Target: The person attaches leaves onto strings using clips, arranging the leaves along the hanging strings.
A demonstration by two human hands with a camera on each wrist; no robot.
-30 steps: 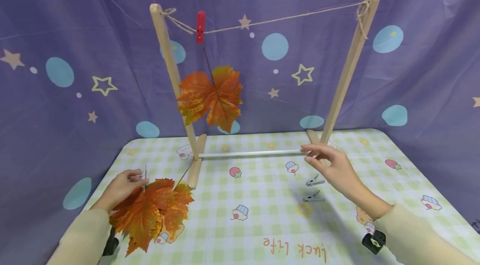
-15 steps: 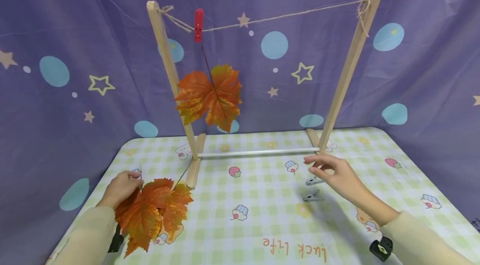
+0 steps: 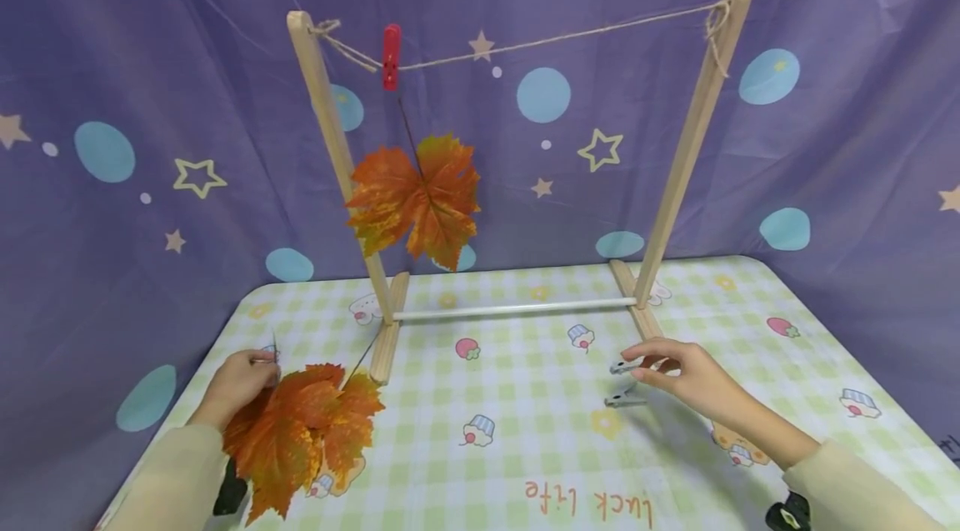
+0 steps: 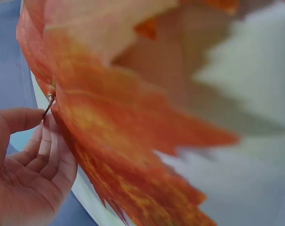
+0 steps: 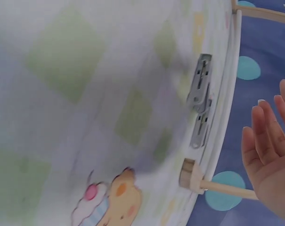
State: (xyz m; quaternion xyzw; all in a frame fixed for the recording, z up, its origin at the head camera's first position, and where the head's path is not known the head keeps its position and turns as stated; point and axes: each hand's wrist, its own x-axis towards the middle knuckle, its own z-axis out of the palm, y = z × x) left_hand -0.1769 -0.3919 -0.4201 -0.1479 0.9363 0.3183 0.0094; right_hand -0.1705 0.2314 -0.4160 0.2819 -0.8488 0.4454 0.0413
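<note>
An orange maple leaf (image 3: 281, 431) is held by my left hand (image 3: 236, 388), thumb and fingers pinching its thin stem (image 4: 49, 104). Partly behind it lies a second orange leaf (image 3: 354, 410), its stem pointing up and right. My right hand (image 3: 690, 377), fingers slightly bent and holding nothing, hovers over two grey clothespins on the table: the farther clothespin (image 3: 621, 367) is partly covered by the fingertips, the nearer clothespin (image 3: 624, 400) sits just below. In the right wrist view the hand is apart from both clothespins (image 5: 201, 84).
A wooden frame (image 3: 688, 156) stands at the back, a string (image 3: 540, 41) tied between its posts. A red clothespin (image 3: 392, 57) on the string holds a third orange leaf (image 3: 416, 202) by its stem. A white rod (image 3: 510, 310) joins the frame's feet on the checked tablecloth (image 3: 540, 431).
My right hand has come down and nearer, from beside the white rod to the grey clothespins. My left hand has shifted slightly left and down, still pinching the leaf's stem.
</note>
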